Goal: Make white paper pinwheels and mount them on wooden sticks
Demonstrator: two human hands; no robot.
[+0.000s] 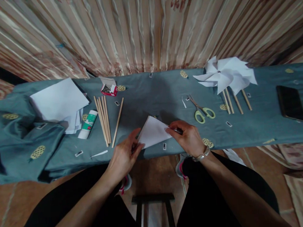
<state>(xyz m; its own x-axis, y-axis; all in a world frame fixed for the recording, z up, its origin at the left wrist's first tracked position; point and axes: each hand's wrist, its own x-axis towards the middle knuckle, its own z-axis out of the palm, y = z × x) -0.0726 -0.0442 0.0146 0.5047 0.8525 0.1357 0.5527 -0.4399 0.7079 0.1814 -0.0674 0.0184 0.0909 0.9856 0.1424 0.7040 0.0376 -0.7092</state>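
Observation:
A white sheet of paper [155, 131], folded into a triangle, is held over the table's near edge. My left hand [127, 153] pinches its left corner between thumb and fingers. At the right corner, my right hand [185, 135] grips the paper; a small dark object I cannot make out shows among its fingers. To the right of the paper lie scissors [201, 110] with green handles. A single wooden stick [118, 122] rests left of the paper, next to several more sticks [103, 118].
White paper sheets [61, 99], a glue stick [88, 124] and an open red box of small metal pieces [109, 87] occupy the left side. Paper pinwheels [226, 74] on sticks lie at right, then a dark phone [291, 103]. Paper slivers [99, 153] lie about.

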